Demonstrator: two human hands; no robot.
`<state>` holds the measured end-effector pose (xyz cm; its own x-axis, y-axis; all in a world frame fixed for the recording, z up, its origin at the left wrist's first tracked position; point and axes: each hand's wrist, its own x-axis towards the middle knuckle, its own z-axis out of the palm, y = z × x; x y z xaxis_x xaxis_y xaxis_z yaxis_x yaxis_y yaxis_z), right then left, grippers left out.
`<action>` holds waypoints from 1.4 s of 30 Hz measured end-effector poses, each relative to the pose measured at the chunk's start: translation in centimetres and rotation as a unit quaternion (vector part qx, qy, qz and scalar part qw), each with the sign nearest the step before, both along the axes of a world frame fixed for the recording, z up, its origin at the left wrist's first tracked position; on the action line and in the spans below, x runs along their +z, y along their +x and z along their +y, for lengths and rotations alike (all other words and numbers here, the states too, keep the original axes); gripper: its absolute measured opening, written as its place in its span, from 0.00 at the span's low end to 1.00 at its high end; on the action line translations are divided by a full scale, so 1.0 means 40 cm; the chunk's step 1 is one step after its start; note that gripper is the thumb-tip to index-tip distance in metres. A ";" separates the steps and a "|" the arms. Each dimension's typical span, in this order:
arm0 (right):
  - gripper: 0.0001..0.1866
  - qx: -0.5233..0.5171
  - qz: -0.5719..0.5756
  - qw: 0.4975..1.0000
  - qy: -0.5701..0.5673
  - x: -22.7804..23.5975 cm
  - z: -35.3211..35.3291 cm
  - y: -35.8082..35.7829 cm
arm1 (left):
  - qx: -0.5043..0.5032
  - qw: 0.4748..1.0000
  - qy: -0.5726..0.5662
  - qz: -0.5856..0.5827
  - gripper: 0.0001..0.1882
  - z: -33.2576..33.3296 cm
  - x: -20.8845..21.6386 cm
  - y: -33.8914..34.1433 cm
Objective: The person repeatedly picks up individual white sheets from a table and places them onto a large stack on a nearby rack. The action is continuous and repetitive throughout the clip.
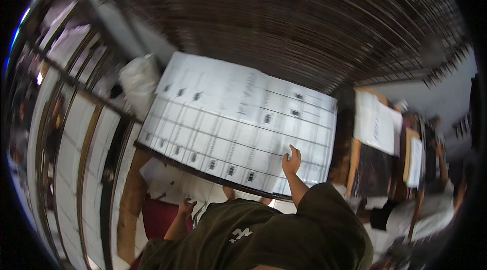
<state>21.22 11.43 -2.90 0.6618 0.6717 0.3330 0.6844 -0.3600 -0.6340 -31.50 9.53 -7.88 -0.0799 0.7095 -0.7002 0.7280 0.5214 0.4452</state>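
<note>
My right hand (292, 162) reaches over the right front part of a table covered with a white sheet (218, 125). Its thumb and fingers are apart and nothing is in them; whether the fingertips touch the sheet I cannot tell. Dark grid lines, small dark square marks and blurred writing run across the sheet. My left hand (186, 206) hangs lower, left of my body, by a red chair (156, 219). Its fingers are loosely bent and apart, holding nothing that I can see.
Dark rows of thin rods (264, 16) fill the space behind the table. A white bag (139, 85) stands at its left corner, beside racks (86, 133). On the right are a white paper (377, 123) on a dark box and another person (423, 209).
</note>
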 end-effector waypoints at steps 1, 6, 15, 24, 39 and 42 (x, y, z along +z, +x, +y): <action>0.22 -0.002 -0.038 0.999 -0.030 0.027 -0.061 0.032 | -0.035 0.998 0.045 -0.017 0.33 0.009 0.022 0.035; 0.24 -0.142 -0.139 0.969 -0.144 0.097 -0.347 0.193 | -0.199 0.980 -0.011 0.018 0.34 0.042 -0.155 0.048; 0.38 -0.274 0.124 0.911 -0.282 0.156 -0.771 0.337 | -0.250 0.967 -0.002 -0.056 0.31 0.055 0.070 0.397; 0.39 -0.266 0.097 0.940 -0.188 0.084 -0.798 0.334 | -0.283 0.959 0.011 0.005 0.29 -0.067 0.135 0.548; 0.22 -0.383 0.265 0.850 0.247 -0.055 -0.814 0.699 | -0.568 0.805 0.156 0.075 0.24 -0.099 -0.138 0.291; 0.31 -0.353 0.403 0.762 0.364 0.079 -0.788 0.741 | -0.499 0.863 0.035 0.063 0.19 -0.089 -0.094 0.297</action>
<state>50.87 -20.10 0.27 0.9588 -0.1151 -0.2596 -0.2352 0.1900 -0.9532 -19.62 5.97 -11.65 0.5240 0.5092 -0.6827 0.8438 -0.4196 0.3347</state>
